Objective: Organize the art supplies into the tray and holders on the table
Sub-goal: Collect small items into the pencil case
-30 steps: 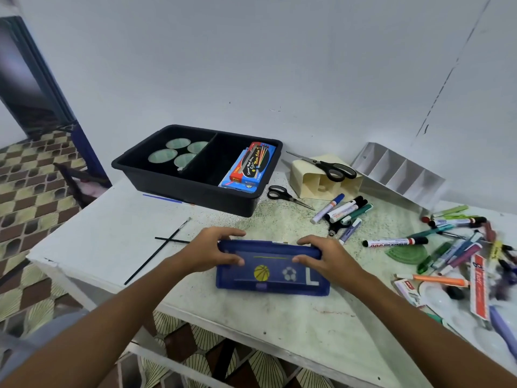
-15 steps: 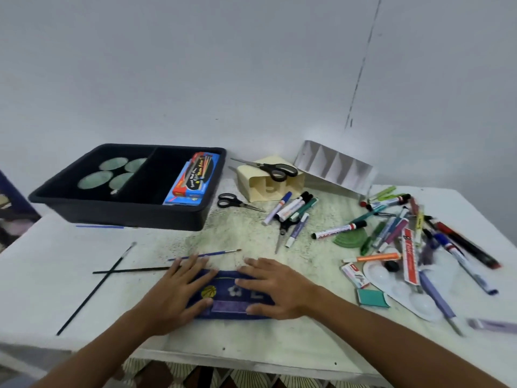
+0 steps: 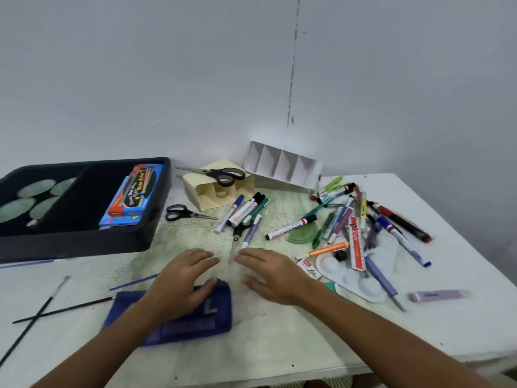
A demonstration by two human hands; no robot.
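Observation:
A blue pencil case [image 3: 179,320] lies near the table's front edge. My left hand [image 3: 181,281] hovers over its far side with straight fingers and holds nothing. My right hand [image 3: 270,273] is just right of the case, fingers spread, empty. A black tray [image 3: 84,242] at the far left holds a crayon box [image 3: 131,196] and round green pads [image 3: 36,189]. A cream holder [image 3: 218,191] carries scissors [image 3: 215,172]; a white divided holder [image 3: 282,165] leans on the wall. Markers [image 3: 243,211] and a pile of pens [image 3: 363,219] lie to the right.
A second pair of scissors [image 3: 184,212] lies beside the tray. Thin brushes [image 3: 47,306] cross at the left front. A white paint palette [image 3: 355,273], a green protractor [image 3: 305,233] and a purple eraser [image 3: 436,295] lie on the right. The wall stands close behind.
Both hands have lifted off the pencil case and moved away from me toward the markers. The view has swung right.

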